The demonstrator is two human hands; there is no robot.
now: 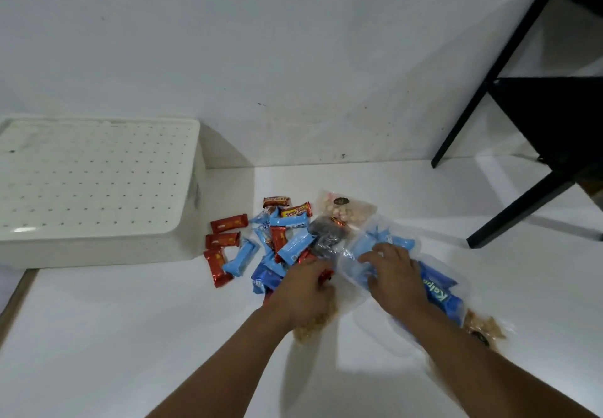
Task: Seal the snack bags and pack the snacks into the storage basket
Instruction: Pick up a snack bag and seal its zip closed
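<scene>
While storage basket [98, 186] sits upturned at far left, base up, well apart from our hands, we judge sealing step in hand, packing not begun. Snack pile [270, 244] lies loose on white floor [130, 336] beside basket. Clear zip bag [365, 264] holds light-blue packets, mouth toward us, seemingly unsealed, though blur hides it. Right hand [391, 274] presses on it, fingers spread; left hand [306, 290] pinches bag edge. Next: run fingers along zip, then flip basket.

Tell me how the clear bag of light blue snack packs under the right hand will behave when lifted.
The clear bag looks thin and crinkled, so probably floppy. Its loose blue packs would likely slide and sag. The glossy film may slip under the right hand.
</scene>
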